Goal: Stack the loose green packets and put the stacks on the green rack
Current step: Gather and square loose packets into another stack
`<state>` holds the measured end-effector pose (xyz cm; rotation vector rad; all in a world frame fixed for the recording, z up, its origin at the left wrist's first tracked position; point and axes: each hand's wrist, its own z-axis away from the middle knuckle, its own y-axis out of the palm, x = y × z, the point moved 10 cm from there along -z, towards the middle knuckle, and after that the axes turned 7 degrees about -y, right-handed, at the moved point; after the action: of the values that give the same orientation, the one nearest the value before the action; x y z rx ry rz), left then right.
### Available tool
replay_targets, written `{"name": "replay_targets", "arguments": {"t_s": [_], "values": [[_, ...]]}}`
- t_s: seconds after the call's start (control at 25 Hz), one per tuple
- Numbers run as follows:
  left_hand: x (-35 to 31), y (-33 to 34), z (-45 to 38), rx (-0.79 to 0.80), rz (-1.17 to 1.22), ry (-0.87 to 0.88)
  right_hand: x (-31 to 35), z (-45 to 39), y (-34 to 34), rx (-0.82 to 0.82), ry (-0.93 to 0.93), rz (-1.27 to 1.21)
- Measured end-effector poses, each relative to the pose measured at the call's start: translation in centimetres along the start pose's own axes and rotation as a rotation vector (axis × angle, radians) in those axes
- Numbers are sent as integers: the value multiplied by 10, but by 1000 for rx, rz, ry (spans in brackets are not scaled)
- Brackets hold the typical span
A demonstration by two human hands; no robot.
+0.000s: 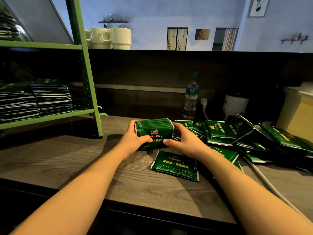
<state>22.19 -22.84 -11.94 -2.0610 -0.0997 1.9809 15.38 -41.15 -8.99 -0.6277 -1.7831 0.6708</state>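
Item: packet stack (154, 133), on edge on the tabletop (67, 158), gripped between my left hand (135, 138) and right hand (183, 141); green rack (50, 116) lies left, nearer my left hand.

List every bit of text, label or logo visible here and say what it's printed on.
No text here can be quoted with confidence.
Bundle of green packets gripped by the left hand and right hand: red logo and gold Chinese characters, too blurred to read.
Flat packet on the counter: gold Chinese line, blurred.
Loose pile: same print, unreadable.
Water bottle: blue label, too small.
White canister: dark mark, illegible.
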Motion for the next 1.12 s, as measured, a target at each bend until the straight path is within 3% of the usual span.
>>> {"name": "replay_targets", "arguments": {"t_s": [0.08,0.24,0.48,0.6,0.72,0.8,0.88,1.04,1.12], "values": [[4,-11,-4,-78,0,-18,0,5,-5,59,14,114],[10,-16,-7,-110,-14,-51,-4,17,16,350,94,162],[11,-16,-7,-97,-15,-62,5,21,32,475,51,43],[12,-12,-8,-62,13,-68,8,12,18,302,-14,-15],[8,-4,-5,5,63,-68,14,6,-26,-99,-93,73],[7,0,-3,57,150,-83,18,10,-44,-272,-126,1],[4,3,2,103,178,-66,30,12,-39,-257,-214,27],[-3,6,2,87,48,34,69,15,-17,-248,-557,332],[-1,4,-1,47,14,39,68,11,-14,-265,-532,370]]}}
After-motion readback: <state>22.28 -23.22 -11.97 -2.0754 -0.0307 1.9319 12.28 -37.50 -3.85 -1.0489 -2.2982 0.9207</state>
